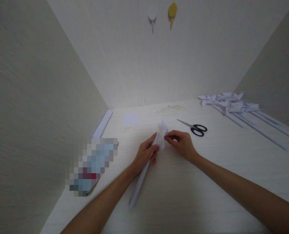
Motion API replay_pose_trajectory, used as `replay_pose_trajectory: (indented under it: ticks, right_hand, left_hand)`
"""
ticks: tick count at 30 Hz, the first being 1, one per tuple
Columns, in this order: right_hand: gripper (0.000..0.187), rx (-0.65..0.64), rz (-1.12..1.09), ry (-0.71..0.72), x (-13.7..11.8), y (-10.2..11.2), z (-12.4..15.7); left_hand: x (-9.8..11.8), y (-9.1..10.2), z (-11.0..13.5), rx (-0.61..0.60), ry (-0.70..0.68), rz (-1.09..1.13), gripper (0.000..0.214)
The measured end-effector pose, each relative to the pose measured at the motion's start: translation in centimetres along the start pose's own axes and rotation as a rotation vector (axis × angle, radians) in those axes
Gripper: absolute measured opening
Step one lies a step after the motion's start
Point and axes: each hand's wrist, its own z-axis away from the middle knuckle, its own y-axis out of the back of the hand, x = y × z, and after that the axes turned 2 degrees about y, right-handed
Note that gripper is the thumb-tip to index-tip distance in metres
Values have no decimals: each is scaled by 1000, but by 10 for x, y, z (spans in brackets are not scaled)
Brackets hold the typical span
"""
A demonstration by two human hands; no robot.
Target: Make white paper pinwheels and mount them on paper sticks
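My left hand (144, 154) is wrapped round a rolled white paper tube (140, 183), gripping it near its upper end. The tube slants down toward me, its lower end close to the table. At that upper end is a small folded white paper pinwheel (164, 126), its blades turned toward the right. My right hand (181, 143) pinches at the middle of the pinwheel with thumb and fingertips. Whether a thin pin or stick is also between those fingers is hidden. Black-handled scissors (198, 130) lie beyond my right hand, blades pointing left.
Several paper pinwheels on tubes (242, 107) are heaped at the right. White paper tubes (102, 124) lie along the left wall, near a pixelated object (95, 165). A white paper square (131, 119) and thin scraps (173, 107) lie toward the back wall, where hooks (172, 10) hang.
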Motion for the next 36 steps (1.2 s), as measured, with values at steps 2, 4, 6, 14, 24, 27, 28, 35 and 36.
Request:
replay_pose_trajectory:
  ticks: [2,4,6,14,24,27,28,35,36]
  right_hand:
    - [6,6,-8,-6,1,0,0]
    - [6,21,-16,-7,2,-1,-1]
    - [6,26,-21,0,3,-1,-1]
    - [8,-6,99,74,-1,0,1]
    - [10,-28,337,207,-8,-1,3]
    - [11,-28,342,235,-8,-1,3]
    - [11,-24,337,243,-8,-1,4]
    - [14,0,298,277,-9,-1,5]
    - [14,-1,291,281,-9,-1,5]
  left_hand:
    - [0,0,-1,1,-3,14,59]
    - [1,0,-1,6,-18,30,57]
    - [3,-1,-2,24,-43,43,51]
    - [4,-6,-4,207,-92,25,26]
    - [10,-6,-6,224,-3,16,25]
    - [10,-6,-6,227,3,2,25]
    - [10,-7,-6,228,5,-2,24]
    - [8,-7,-4,220,-1,-47,21]
    - [8,-7,-4,215,-1,-55,21]
